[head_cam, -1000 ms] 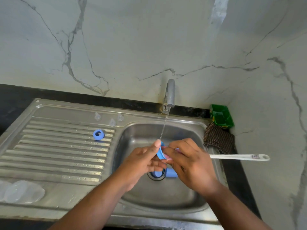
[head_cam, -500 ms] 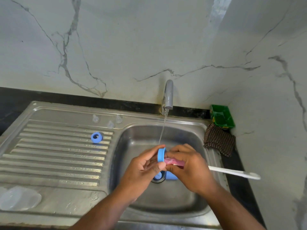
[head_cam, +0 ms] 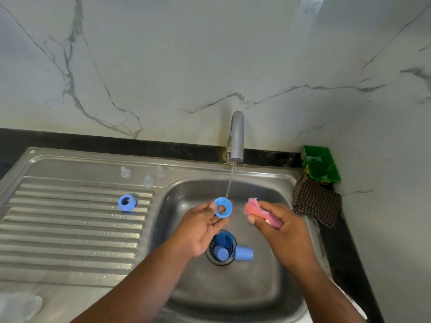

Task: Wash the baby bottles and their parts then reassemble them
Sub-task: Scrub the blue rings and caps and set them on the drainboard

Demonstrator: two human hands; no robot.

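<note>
1. Over the sink basin, the left hand pinches a blue collar ring at its lower rim, fingertips curled on it; the ring faces the camera, its top edge under the thin stream from the tap.
2. Right hand: clenched round a pink sponge, just beside the ring but not touching it.
3. Risk, slip: the grip on the ring is a fingertip pinch on wet plastic; a twist under the water would likely drop it into the basin.
4. Risk, blocked drain: a blue cap lies on its side against the drain strainer and another blue piece sits inside it; with the tap running, these may slow the outflow.
5. Risk, lost parts: three clear teats stand on the drainboard near the basin's edge; being transparent they are easily knocked or overlooked at reassembly.
6. Container, basin: holds the cap, the strainer piece and running water only.
7. Container, drainboard: carries a second blue ring, the teats, and a clear piece at the near corner, too blurred to identify.
8. Container, green tray: at the back right corner, beside a checked cloth; contents dark, cannot tell.
</note>
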